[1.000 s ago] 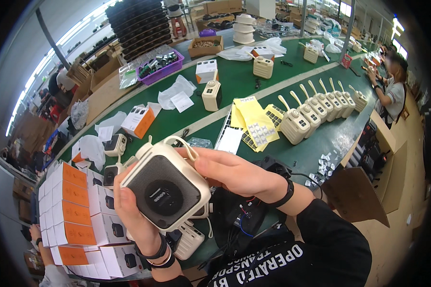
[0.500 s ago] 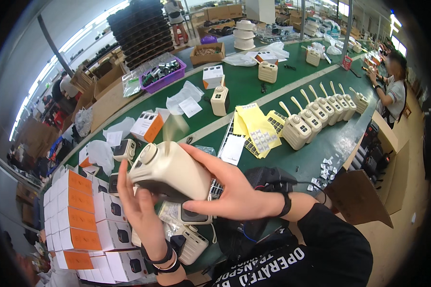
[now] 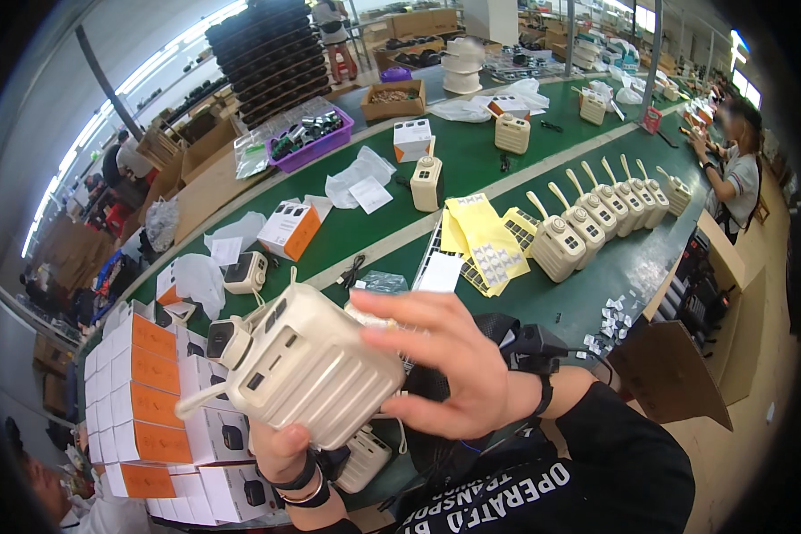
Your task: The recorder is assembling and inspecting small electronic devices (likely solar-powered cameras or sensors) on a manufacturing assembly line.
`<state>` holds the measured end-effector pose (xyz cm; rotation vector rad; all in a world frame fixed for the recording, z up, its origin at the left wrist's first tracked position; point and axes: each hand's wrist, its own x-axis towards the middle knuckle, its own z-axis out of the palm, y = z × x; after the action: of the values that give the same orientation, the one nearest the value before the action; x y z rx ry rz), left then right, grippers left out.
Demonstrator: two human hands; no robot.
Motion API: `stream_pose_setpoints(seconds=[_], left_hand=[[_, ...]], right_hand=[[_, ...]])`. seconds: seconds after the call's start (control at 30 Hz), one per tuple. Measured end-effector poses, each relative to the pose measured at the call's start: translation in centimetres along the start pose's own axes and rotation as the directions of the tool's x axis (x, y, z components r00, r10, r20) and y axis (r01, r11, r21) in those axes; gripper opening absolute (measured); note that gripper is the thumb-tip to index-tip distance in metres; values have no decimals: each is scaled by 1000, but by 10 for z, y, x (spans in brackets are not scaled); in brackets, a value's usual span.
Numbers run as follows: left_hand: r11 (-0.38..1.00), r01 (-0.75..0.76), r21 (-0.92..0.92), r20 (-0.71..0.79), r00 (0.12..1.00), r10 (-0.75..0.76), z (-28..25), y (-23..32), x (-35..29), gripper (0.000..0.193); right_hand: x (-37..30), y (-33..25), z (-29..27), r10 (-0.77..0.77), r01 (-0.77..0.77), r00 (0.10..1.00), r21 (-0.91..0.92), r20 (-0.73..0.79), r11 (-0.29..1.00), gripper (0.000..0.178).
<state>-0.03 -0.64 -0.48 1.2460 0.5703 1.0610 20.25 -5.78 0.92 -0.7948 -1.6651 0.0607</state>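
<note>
My left hand (image 3: 280,452) holds a cream-coloured boxy device (image 3: 320,365) from below, thumb on its lower edge, its other fingers hidden behind it. The device is tilted, its ribbed face with several port openings turned up. A cream strap loop (image 3: 203,400) sticks out at its left. My right hand (image 3: 454,360) is at the device's right side, fingers stretched out and apart, fingertips by its upper right corner; whether they touch it I cannot tell. Another cream device (image 3: 362,461) lies beneath, partly covered.
Similar cream devices (image 3: 556,249) stand in a row at the right. Yellow sticker sheets (image 3: 485,240) lie mid-table. White and orange boxes (image 3: 156,383) are stacked at the left. An open carton (image 3: 676,374) stands at the right edge. A co-worker (image 3: 734,169) sits farther along the bench.
The device has been turned so its ribbed port side shows instead of its dark face. My left hand has moved down beneath it; my right fingers have loosened and spread.
</note>
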Motion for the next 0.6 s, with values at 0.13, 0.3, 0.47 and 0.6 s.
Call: stream_pose_setpoints(seconds=[0.13, 0.3, 0.47, 0.6], left_hand=[[985, -38, -170, -37, 999, 32, 13, -4, 4, 73], [987, 60, 150, 270, 958, -99, -31, 1, 3, 71], [749, 87, 657, 62, 984, -168, 3, 9, 23, 54], [769, -156, 620, 228, 974, 13, 5, 14, 20, 51]], right_hand=[[5, 8, -6, 190, -205, 977, 195, 94, 959, 56], [5, 9, -19, 443, -554, 825, 347, 351, 757, 64], [-26, 25, -37, 621, -656, 751, 148, 225, 740, 65], [-87, 19, -84, 738, -759, 600, 73, -309, 647, 61]])
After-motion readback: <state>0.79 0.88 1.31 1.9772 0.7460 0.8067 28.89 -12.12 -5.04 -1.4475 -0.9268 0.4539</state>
